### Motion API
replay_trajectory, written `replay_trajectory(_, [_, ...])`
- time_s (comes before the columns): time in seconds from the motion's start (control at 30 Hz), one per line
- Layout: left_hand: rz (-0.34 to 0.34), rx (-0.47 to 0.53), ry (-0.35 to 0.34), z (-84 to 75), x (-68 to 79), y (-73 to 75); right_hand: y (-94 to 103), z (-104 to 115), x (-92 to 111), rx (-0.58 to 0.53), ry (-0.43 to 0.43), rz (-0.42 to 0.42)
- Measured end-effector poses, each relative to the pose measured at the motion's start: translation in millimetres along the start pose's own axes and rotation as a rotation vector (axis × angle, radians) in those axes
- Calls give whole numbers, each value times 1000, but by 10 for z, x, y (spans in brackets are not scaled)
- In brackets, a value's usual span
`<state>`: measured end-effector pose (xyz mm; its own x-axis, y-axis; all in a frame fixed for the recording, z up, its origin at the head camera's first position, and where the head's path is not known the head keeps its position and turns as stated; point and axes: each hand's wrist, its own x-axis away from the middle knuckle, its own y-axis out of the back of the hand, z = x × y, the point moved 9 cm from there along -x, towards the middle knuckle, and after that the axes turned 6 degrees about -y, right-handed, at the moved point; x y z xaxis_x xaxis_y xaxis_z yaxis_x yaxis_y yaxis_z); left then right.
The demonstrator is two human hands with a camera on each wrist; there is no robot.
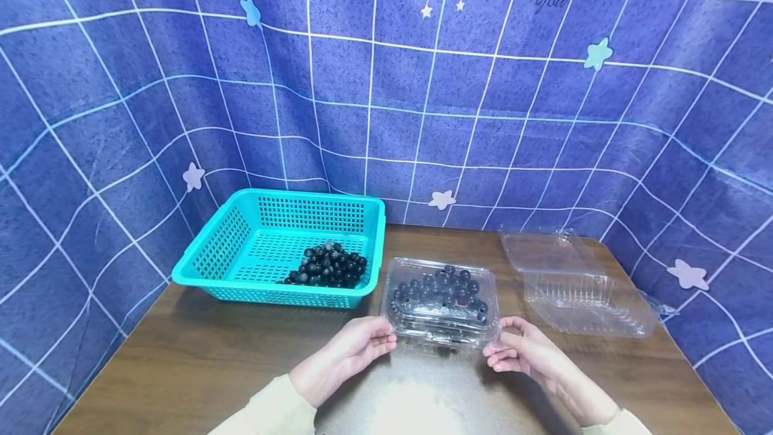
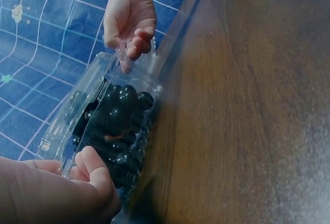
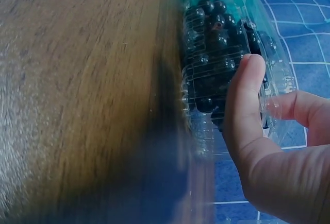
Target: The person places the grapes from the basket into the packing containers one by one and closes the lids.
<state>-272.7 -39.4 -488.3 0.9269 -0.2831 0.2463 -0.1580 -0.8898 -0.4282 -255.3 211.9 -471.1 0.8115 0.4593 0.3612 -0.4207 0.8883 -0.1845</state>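
Observation:
A closed clear plastic clamshell box [image 1: 437,321] with dark, round, glossy grapes [image 1: 449,284] inside lies between my hands in the head view. My left hand [image 1: 356,348] pinches its near left corner at the rim. At the near right corner my right hand [image 1: 528,354] holds the rim between thumb and fingers. In the right wrist view the thumb [image 3: 247,95] lies along the side of the box while a finger touches the lid edge. More grapes [image 1: 332,264] are heaped in the right part of a turquoise basket [image 1: 241,294].
The basket stands left of the box on the brown wooden table [image 1: 338,401]. An open, clear clamshell box [image 1: 592,307] lies at the right, its lid [image 1: 549,250] folded back. A blue gridded curtain [image 1: 398,86] hangs behind and at both sides.

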Motion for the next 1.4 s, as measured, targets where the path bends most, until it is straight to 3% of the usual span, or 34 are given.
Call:
replay_trajectory(0.6, [0, -9, -27, -21, 5, -1, 5, 0, -4, -33, 43, 5])
replay_trajectory(0.83, [-27, -51, -18, -6, 1, 26, 39, -14, -14, -32, 16, -45])
replay_trajectory(1.4, [-22, -32, -4, -8, 1, 39, 49, -33, 4, -42, 13, -57])
